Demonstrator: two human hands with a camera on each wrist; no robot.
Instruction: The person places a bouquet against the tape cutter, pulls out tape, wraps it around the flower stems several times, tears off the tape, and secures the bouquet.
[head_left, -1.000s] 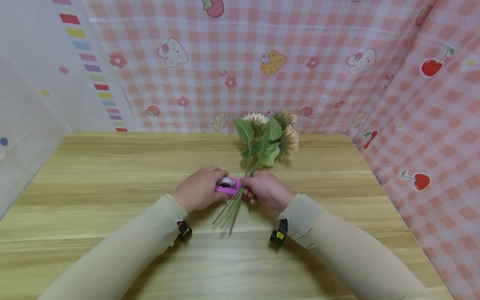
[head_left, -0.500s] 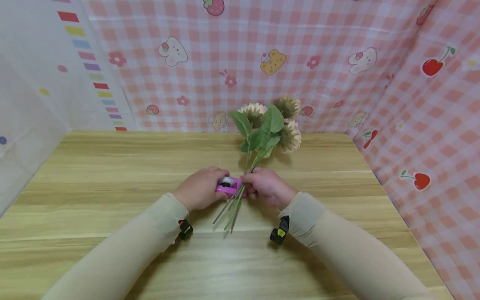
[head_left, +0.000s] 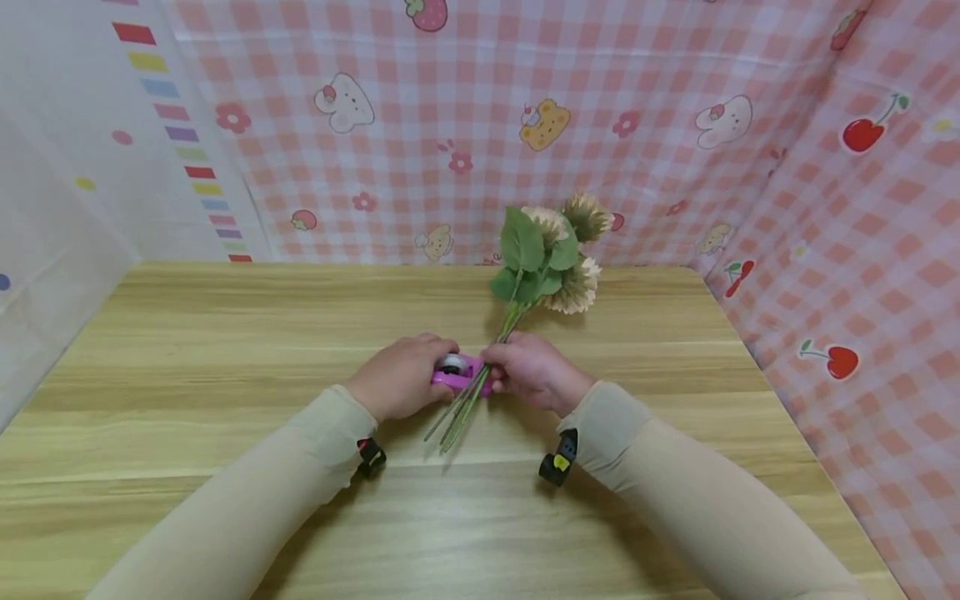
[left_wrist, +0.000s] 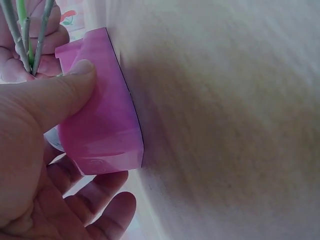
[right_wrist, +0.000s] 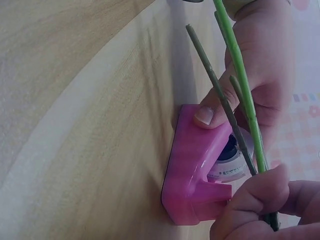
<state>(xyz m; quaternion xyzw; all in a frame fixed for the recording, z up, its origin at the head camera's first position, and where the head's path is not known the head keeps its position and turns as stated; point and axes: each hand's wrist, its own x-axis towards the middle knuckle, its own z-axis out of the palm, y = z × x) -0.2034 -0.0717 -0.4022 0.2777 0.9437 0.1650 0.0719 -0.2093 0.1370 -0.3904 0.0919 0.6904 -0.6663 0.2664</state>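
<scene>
My left hand (head_left: 397, 379) grips a pink tape dispenser (head_left: 452, 381) on the table, its thumb (left_wrist: 75, 82) along the near side and fingers round the far side. A tape roll (right_wrist: 229, 162) sits inside the dispenser. My right hand (head_left: 536, 371) pinches a bunch of artificial flowers by their stems (head_left: 467, 408) close over the dispenser's right end. The pale pink flower heads (head_left: 573, 287) and green leaves (head_left: 521, 242) lean away to the back right. The cut stem ends point down toward me. Part of the right fingers is hidden behind the stems.
A wood-grain table (head_left: 225, 333) lies under both hands. Pink checked cloth (head_left: 480, 108) hangs behind it and on the right, with white cloth (head_left: 60, 167) on the left. Each wrist wears a small black camera (head_left: 557, 462).
The flower bunch has risen a little and turned, with its leaves shifted right. Its lower stem ends have drawn closer together. The left hand and dispenser stay almost where they were.
</scene>
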